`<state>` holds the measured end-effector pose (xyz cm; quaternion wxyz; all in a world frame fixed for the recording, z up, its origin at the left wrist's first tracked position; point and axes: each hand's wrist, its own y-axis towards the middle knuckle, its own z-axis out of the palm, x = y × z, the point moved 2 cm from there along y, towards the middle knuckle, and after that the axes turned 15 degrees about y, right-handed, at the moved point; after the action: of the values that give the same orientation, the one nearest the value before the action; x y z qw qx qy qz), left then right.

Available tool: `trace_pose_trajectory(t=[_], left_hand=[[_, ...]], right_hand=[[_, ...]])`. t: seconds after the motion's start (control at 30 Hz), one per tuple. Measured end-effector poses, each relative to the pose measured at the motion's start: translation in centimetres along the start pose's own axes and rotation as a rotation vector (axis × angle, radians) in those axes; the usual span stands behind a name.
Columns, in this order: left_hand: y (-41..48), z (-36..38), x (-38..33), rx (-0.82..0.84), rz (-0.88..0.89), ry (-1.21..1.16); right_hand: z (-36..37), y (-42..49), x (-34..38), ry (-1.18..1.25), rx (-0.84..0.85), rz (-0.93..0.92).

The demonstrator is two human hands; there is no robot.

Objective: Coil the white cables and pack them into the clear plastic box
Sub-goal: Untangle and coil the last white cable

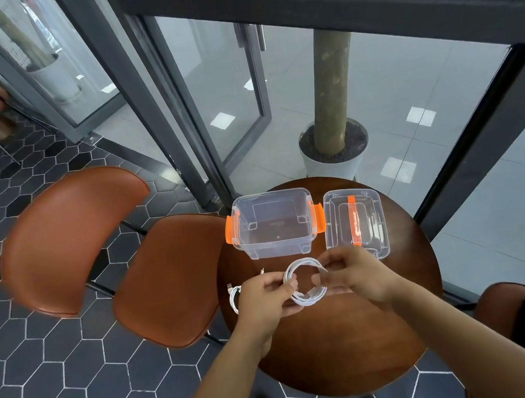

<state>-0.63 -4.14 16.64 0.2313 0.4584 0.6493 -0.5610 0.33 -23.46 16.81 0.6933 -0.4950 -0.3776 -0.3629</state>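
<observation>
left hand (267, 297) and right hand (353, 274) pinch white cable coil (307, 298) — opening upward.

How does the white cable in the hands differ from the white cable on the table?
Held white cable: open round coil; white cable on the table: narrow bundle. Left hand and right hand grip the held cable; the table cable lies untouched. Both are outside the clear plastic box.

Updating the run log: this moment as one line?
step: coiling | left hand: grips coiled cable | right hand: grips coiled cable | clear box: lid off, no cable inside | second cable: on table
</observation>
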Motion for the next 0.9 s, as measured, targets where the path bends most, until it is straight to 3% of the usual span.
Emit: trace_pose_trajectory(t=[0.27,0.5,0.9], left_hand=[[0.3,0.3,-0.4,-0.003,0.003,-0.018],[0.7,0.3,0.6,-0.044,-0.055,-0.017],[1.1,-0.2,1.1,-0.06,-0.173,-0.107]], right_hand=[[0.9,-0.2,-0.7,0.015,-0.008,-0.006],[0.5,-0.1,-1.3,-0.111,-0.249,-0.066],[0.9,0.2,-2.2,-0.002,-0.25,-0.007]])
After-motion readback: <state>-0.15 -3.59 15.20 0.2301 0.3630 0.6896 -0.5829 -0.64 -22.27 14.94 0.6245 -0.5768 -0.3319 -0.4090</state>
